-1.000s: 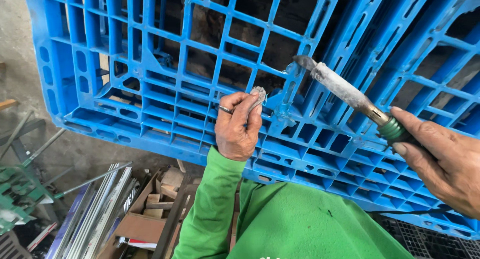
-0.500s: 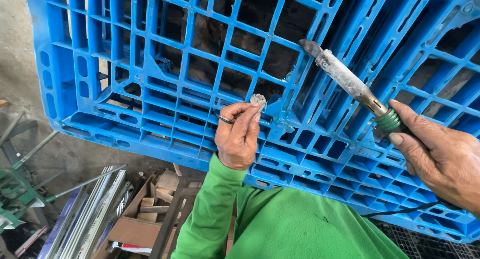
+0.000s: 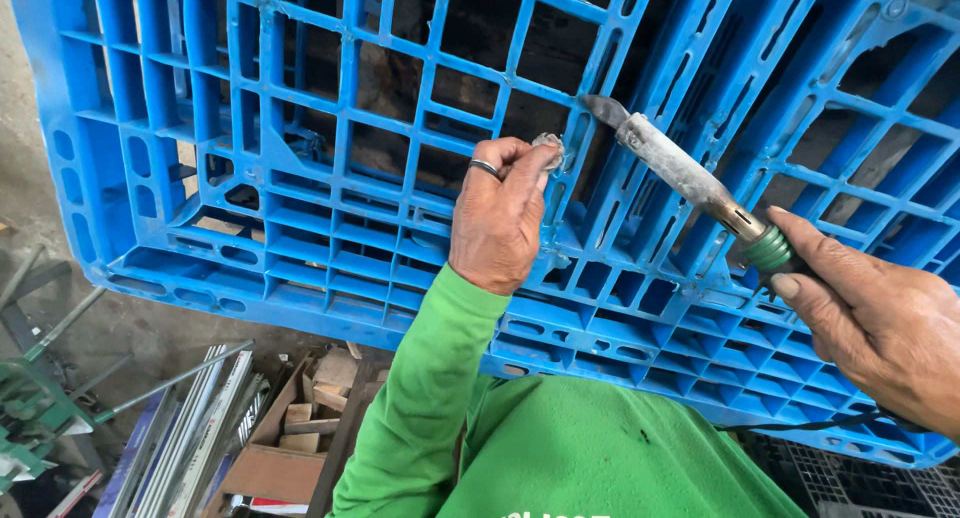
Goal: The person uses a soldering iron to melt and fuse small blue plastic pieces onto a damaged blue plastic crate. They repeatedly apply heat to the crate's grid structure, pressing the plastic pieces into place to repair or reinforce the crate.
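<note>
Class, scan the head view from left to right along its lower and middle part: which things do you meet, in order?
Metal rods → wood scraps → left hand → soldering iron → right hand.

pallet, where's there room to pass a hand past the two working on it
Free: pallet grid left of the left hand, and its upper right above the iron. Crowded: the gap between left hand and right hand, and the scrap on the floor.

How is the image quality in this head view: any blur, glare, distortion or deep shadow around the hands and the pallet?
Head view: even daylight, no glare; left hand and right hand are sharp, as is the metal-tipped tool. The blue pallet ribs bow slightly toward the frame edges, a wide-angle effect. Openings behind the grid fall into dark shadow, so detail there is lost.
</note>
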